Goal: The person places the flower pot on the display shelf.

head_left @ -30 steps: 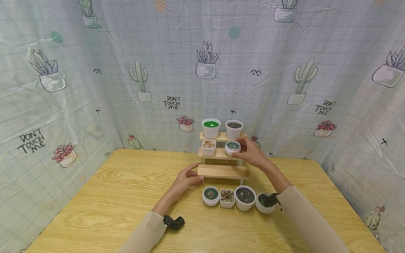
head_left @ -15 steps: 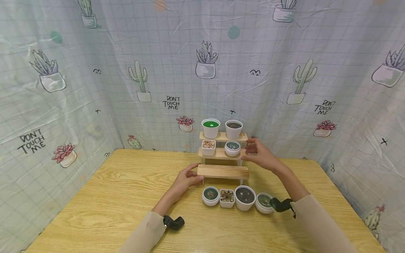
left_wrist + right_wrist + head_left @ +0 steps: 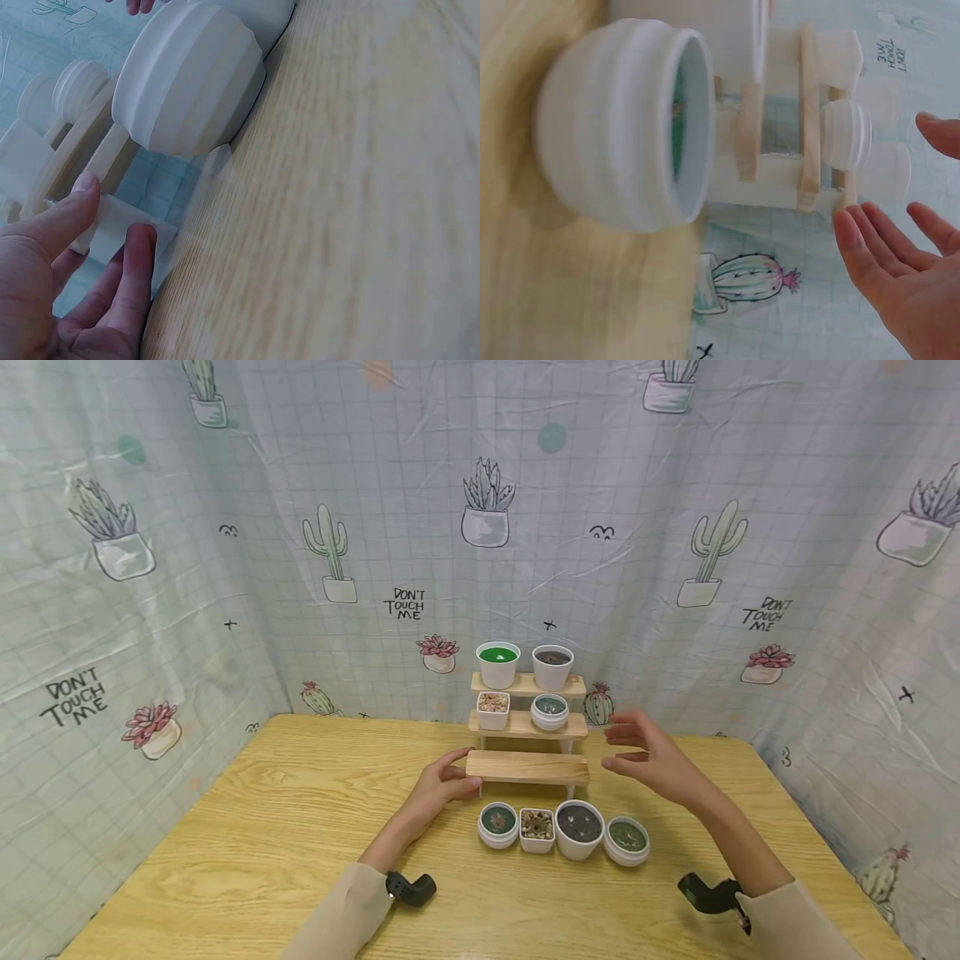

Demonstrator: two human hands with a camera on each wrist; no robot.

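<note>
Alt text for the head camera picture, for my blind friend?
A left hand holds the end of a three-tier wooden stand bearing four white pots. The right hand hovers empty beside it; four more pots stand on the table in front.

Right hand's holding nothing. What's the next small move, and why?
Probably lower the right hand to the rightmost front pot and grip it: that hand is empty, the bottom step bears no pots while both upper steps bear two each, and the left hand holds the stand by its left end.
</note>
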